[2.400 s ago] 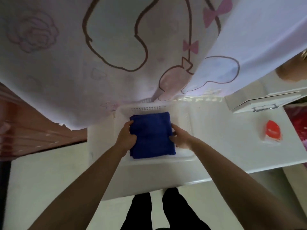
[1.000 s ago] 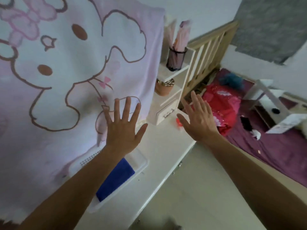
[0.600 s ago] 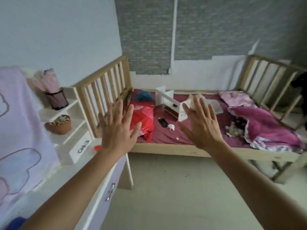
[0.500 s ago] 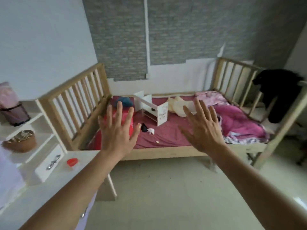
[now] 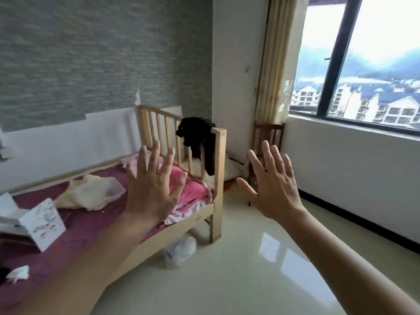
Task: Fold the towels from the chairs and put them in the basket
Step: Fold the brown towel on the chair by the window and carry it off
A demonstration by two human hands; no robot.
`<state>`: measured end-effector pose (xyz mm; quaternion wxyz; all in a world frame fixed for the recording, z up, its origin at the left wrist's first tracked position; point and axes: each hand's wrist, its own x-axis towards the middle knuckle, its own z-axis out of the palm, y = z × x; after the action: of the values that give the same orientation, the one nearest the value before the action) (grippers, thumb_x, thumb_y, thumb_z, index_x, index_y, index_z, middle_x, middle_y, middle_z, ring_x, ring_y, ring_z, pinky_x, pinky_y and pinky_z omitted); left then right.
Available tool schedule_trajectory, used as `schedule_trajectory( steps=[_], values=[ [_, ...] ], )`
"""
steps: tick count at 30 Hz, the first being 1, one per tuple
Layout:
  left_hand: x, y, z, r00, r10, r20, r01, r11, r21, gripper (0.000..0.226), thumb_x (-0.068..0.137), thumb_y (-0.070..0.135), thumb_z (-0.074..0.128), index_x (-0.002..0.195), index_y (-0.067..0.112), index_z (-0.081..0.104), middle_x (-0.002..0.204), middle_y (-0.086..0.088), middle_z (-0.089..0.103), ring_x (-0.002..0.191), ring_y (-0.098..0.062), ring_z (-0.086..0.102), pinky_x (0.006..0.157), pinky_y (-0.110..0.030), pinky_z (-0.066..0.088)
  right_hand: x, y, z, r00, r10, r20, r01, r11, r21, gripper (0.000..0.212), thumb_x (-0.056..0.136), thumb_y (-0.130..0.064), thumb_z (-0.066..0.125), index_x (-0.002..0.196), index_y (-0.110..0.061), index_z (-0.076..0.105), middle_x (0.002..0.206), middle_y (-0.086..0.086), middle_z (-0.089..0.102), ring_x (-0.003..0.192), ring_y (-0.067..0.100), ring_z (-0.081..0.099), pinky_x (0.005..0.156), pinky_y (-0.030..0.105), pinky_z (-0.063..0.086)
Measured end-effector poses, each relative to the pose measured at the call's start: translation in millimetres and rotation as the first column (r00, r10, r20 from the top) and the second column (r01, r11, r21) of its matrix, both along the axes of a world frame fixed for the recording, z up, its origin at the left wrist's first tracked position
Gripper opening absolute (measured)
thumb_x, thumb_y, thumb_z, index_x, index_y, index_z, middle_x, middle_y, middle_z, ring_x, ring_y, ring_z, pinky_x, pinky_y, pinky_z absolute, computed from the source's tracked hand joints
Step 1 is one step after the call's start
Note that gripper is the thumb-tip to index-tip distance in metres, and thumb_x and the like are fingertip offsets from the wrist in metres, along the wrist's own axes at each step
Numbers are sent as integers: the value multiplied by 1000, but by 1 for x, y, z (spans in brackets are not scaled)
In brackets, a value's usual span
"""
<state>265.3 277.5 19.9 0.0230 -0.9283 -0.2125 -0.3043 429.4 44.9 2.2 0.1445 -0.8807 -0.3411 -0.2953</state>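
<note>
My left hand [image 5: 152,189] and my right hand [image 5: 272,185] are both raised in front of me, palms outward, fingers spread, holding nothing. A dark wooden chair [image 5: 269,133] stands in the far corner under the window, partly behind my right hand. Something pale lies on its seat [image 5: 244,164]; I cannot tell what it is. The basket and the blue towel are out of view.
A wooden bed [image 5: 218,169] with a maroon sheet fills the left side; a black garment [image 5: 200,137] hangs on its footboard. A plastic bag [image 5: 179,248] lies under the bed. Shiny tiled floor [image 5: 250,258] stretches toward the window wall [image 5: 341,169].
My hands let go of the folded blue towel in the basket and lifted, open. My view swung right from the desk, across the bed, to the window corner with the chair.
</note>
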Motion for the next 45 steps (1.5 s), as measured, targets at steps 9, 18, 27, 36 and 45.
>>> schedule_trajectory(
  steps=[9, 18, 27, 36, 45],
  values=[
    [304, -32, 1, 957, -287, 48, 286, 958, 33, 70, 96, 62, 21, 156, 25, 23, 165, -9, 9, 151, -35, 10, 114, -65, 19, 228, -24, 9, 970, -241, 44, 241, 970, 0, 79, 94, -68, 35, 156, -20, 29, 167, 17, 9, 154, 35, 10, 123, 55, 13],
    [559, -57, 15, 885, -465, -35, 465, 885, 9, 74, 92, 65, 9, 157, 30, 9, 166, -4, -8, 152, -30, -5, 118, -61, 5, 439, -63, 23, 917, -397, 45, 397, 918, -4, 81, 93, -68, 35, 158, -20, 25, 167, 17, 3, 154, 35, 10, 123, 54, 13],
    [809, -88, -20, 897, -433, -92, 435, 900, 3, 78, 88, 67, 5, 157, 30, 9, 166, -3, -8, 152, -29, -2, 119, -61, 7, 685, -94, -10, 918, -397, 10, 397, 918, 11, 82, 92, -68, 38, 157, -19, 26, 166, 19, 5, 153, 37, 13, 122, 56, 15],
    [1011, -58, -21, 942, -326, -82, 328, 945, 10, 73, 92, 61, 23, 153, 23, 31, 164, -11, 15, 149, -36, 19, 113, -66, 18, 931, -60, 6, 958, -286, -34, 284, 957, -65, 82, 93, -68, 35, 159, -20, 20, 167, 18, 4, 154, 35, 9, 123, 54, 11],
    [1206, 30, -71, 964, -242, -113, 235, 970, -65, 76, 90, 62, 19, 154, 23, 28, 164, -12, 14, 149, -37, 16, 112, -67, 17, 1134, 27, -43, 966, -252, -59, 242, 960, -139, 83, 92, -67, 40, 158, -20, 23, 167, 18, 6, 154, 35, 12, 123, 54, 14]
  ],
)
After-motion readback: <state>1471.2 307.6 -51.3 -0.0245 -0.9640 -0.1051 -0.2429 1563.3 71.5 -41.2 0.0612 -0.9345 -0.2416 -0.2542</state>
